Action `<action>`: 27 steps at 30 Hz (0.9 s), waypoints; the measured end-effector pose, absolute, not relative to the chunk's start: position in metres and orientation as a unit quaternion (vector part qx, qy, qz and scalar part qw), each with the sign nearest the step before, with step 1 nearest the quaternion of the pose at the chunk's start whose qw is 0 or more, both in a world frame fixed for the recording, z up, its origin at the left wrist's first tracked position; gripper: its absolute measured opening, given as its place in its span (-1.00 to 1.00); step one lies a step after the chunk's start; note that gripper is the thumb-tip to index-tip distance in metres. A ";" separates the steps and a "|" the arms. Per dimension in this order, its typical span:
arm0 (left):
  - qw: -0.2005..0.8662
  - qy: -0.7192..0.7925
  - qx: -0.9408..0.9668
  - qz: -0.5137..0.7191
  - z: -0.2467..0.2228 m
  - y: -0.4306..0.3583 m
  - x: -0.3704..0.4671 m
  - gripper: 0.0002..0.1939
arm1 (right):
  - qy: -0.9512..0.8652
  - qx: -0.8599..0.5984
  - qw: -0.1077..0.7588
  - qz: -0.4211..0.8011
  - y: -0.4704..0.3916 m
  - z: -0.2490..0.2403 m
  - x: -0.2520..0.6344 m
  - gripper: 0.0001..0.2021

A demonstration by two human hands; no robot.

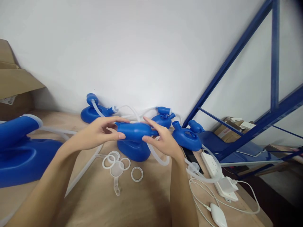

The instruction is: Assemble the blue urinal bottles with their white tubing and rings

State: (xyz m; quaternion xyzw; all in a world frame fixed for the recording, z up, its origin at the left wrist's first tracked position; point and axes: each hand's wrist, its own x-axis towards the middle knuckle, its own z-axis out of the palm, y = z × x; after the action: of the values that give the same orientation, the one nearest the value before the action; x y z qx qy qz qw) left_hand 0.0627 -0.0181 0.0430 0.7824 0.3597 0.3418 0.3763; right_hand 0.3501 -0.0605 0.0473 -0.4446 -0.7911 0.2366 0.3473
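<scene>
Two hands are holding a blue funnel [134,130] level over a blue bottle [133,153].
The left hand [104,130] is pinching the funnel's left end between thumb and fingers; the right hand [163,138] is pinching its narrow end likewise. Whether funnel and bottle are touching, I cannot tell. Pale rings [137,180] and a strapped cap [117,169] are lying on the table [146,205], nearer the wearer; another bottle [187,139] is standing to the right.

Storeroom-like workshop, blue metal rack [275,72] standing right, cardboard box [20,83] sitting left, power strip [211,165] lying on tabletop [146,201], white wall [132,56] rising behind
</scene>
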 end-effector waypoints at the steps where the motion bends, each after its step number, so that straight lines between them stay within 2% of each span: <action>1: 0.375 0.392 0.764 0.350 0.043 -0.014 0.060 -0.38 | -0.775 -0.450 0.364 0.254 -0.055 0.043 0.348 -0.32; 4: 0.405 0.506 0.682 0.338 0.036 0.000 0.056 -0.38 | -0.774 -0.479 0.333 0.245 -0.043 0.032 0.350 -0.27; 8: 0.514 0.526 0.573 0.362 0.017 0.014 0.073 -0.39 | -0.797 -0.555 0.235 0.045 -0.035 0.019 0.355 -0.26; 10: 0.559 0.503 0.542 0.377 0.006 0.018 0.087 -0.39 | -0.795 -0.586 0.153 -0.015 -0.033 0.009 0.352 -0.34; 12: 0.574 0.497 0.527 0.382 -0.004 0.021 0.098 -0.39 | -0.792 -0.608 0.050 -0.027 -0.030 -0.001 0.344 -0.41; 14: 0.571 0.498 0.523 0.391 -0.013 0.025 0.106 -0.40 | -0.781 -0.624 -0.016 -0.028 -0.027 -0.010 0.334 -0.43; 17: 0.566 0.483 0.520 0.420 -0.024 0.029 0.117 -0.47 | -0.771 -0.635 -0.025 -0.042 -0.022 -0.016 0.324 -0.42; 21: 0.573 0.457 0.515 0.444 -0.038 0.032 0.136 -0.60 | -0.783 -0.619 -0.011 -0.058 -0.021 -0.013 0.327 -0.54; 27: 0.517 0.492 0.535 0.451 -0.040 0.038 0.138 -0.36 | -0.766 -0.642 0.015 -0.032 -0.018 -0.013 0.337 -0.51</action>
State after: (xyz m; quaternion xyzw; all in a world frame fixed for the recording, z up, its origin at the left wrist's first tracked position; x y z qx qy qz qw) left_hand 0.1376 0.0379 -0.0396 0.5354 0.4923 0.4512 0.5172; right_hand 0.3369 -0.0184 -0.0128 -0.6416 -0.7662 -0.0315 0.0149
